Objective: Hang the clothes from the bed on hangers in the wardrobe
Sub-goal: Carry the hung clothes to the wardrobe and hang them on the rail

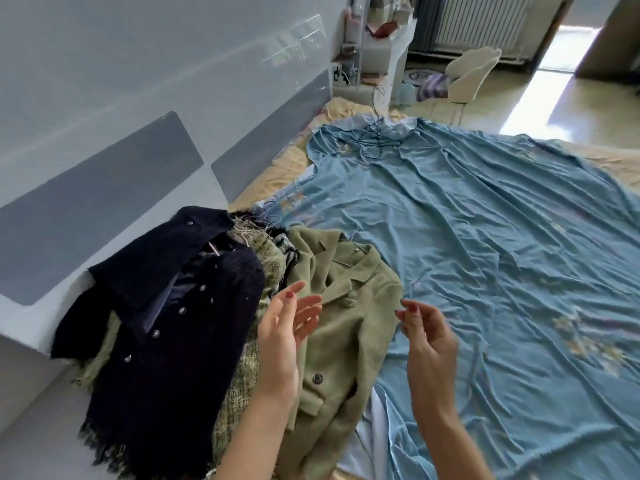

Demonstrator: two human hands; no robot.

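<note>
A pile of clothes lies on the bed's left side. On top to the left is a dark navy jacket (166,323) with round buttons, a hanger hook showing at its collar. Beside it lies a light green jacket (346,306), also with a hanger in its collar. A green knitted garment (270,261) shows between them. My left hand (284,334) hovers over the green jacket's left side, fingers relaxed and straight, holding nothing. My right hand (426,337) hovers at the jacket's right shoulder with fingers loosely bent, holding nothing.
A wrinkled blue sheet (502,254) covers the bed. A few wire hangers (374,140) lie at its far end. A pale padded headboard (104,188) runs along the left. A white shelf unit (374,46), a white chair (474,74) and a radiator (481,22) stand beyond.
</note>
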